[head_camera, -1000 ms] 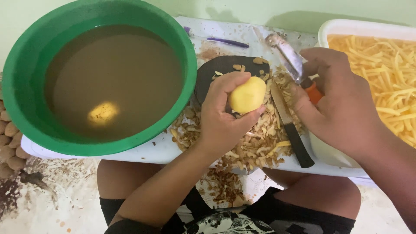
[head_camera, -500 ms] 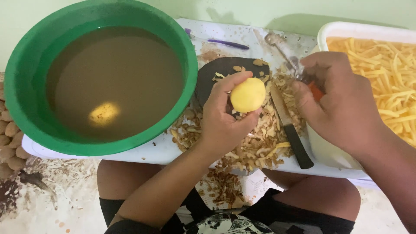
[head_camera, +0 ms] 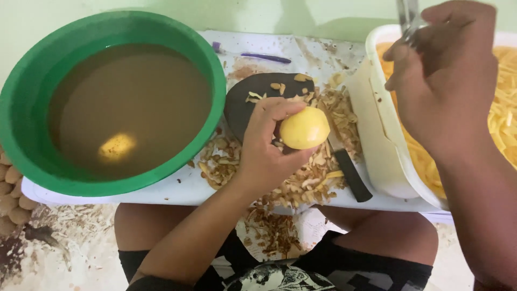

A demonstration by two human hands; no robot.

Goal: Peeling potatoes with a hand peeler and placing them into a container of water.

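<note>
A smooth, round peeled potato (head_camera: 304,128) is being pinched at frame centre by the left hand (head_camera: 265,144), over a heap of curly peels (head_camera: 318,161). At the upper right, a shiny metal peeler (head_camera: 407,16) is being gripped tight by the right hand (head_camera: 444,75), above the white tub (head_camera: 377,108) of cut strips.

A wide green basin (head_camera: 32,156) of murky water fills the left of the white surface (head_camera: 161,191). A heap of peelings (head_camera: 318,178), a dark board (head_camera: 253,91) and a black-handled knife (head_camera: 350,175) crowd the middle. A white tub (head_camera: 377,134) walls off the right. A bare strip runs along the far edge, apart from a purple stick (head_camera: 264,56).
</note>
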